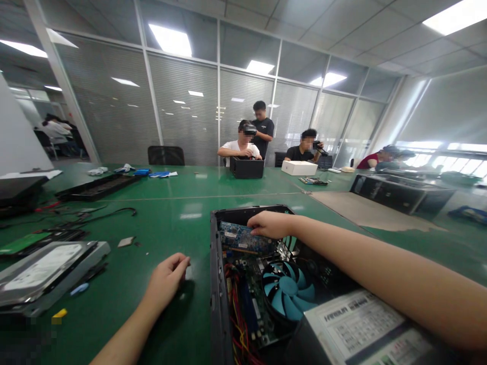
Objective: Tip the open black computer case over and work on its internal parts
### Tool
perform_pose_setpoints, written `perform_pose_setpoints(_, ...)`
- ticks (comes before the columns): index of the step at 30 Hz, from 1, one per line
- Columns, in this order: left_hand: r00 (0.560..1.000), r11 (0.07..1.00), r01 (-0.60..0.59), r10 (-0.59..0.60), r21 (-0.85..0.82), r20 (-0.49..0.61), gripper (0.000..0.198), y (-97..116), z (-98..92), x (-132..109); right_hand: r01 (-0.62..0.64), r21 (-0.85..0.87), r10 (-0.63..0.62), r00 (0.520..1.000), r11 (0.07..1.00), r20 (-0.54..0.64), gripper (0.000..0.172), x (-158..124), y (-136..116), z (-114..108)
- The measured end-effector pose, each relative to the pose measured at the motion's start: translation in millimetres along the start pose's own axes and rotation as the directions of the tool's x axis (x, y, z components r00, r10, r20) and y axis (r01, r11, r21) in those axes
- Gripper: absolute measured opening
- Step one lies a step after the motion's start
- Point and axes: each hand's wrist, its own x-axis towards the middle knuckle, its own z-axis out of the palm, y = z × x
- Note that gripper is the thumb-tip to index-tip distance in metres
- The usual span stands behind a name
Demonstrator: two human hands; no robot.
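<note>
My right hand (271, 224) reaches over an open black computer case (215, 284), its fingers closed on the upper edge of a blue circuit card (238, 238). The card stands tilted at the far end of the case. Below it sits a round fan with teal blades (289, 286), and red and yellow wires (239, 324) run along the left inner side. A labelled power supply (359, 329) fills the near right part, under my right forearm. My left hand (169, 276), loosely curled with the thumb against the index finger, is at the green table left of the case; I see nothing in it.
A hard drive (45, 274), a yellow piece (60, 313) and loose cables (102, 215) lie to the left. Farther back is a black panel (99, 186). Cardboard (365, 213) and another black case (399, 192) are at right. People (243, 144) work across the table.
</note>
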Motion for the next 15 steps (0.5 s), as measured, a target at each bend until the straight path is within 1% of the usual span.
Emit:
perform_pose_setpoints(2, 1.000, 1.000, 0.011, -0.012, 0.019, 0.008, 0.041, 0, 0.1, 1, -0.087, -0.160, 0.078, 0.995, 0.983, -0.060, 0.022, 1, 2, -3)
perform_pose_setpoints(4, 1.000, 0.999, 0.020, -0.021, 0.032, 0.016, 0.041, 0, 0.4, 1, -0.165, -0.319, 0.132, 0.984, 0.933, -0.121, 0.021, 2, 2, -5)
perform_pose_setpoints(7, 0.999, 0.999, 0.029, -0.030, 0.032, 0.023, 0.041, 1, 1.2, 1, -0.210, -0.467, 0.159, 0.976, 0.859, -0.147, 0.017, 4, -2, -5)
perform_pose_setpoints(10, 0.999, 0.999, 0.038, -0.038, 0.016, 0.030, 0.041, 2, 1.6, 0, -0.206, -0.514, 0.182, 0.978, 0.832, -0.098, 0.015, 6, -5, -1)
perform_pose_setpoints(15, 0.999, 0.999, 0.034, -0.034, 0.016, 0.037, 0.040, 2, 1.0, 0, -0.198, -0.494, 0.237, 0.971, 0.847, 0.015, 0.016, 12, -5, 10)
